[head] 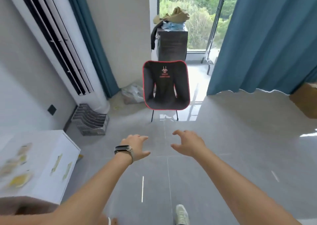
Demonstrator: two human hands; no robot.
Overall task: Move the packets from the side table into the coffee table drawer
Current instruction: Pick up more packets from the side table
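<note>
A white side table (pixel 51 149) stands at the lower left. Several blurred yellow and green packets (pixel 18 180) lie on its top. Both my arms reach forward over the grey floor. My left hand (pixel 135 146), with a watch on the wrist, is empty, its fingers loosely spread. My right hand (pixel 188 144) is also empty, with relaxed, slightly bent fingers. Both hands are to the right of the side table and touch nothing. No coffee table or drawer is in view.
A black folding chair with red trim (pixel 166 85) stands straight ahead. A tall white air conditioner (pixel 56 41) is at the left, with a grey rack (pixel 91 120) at its foot. Blue curtains (pixel 267 41) flank a window. A dark cabinet (pixel 172 44) holds piled clothes.
</note>
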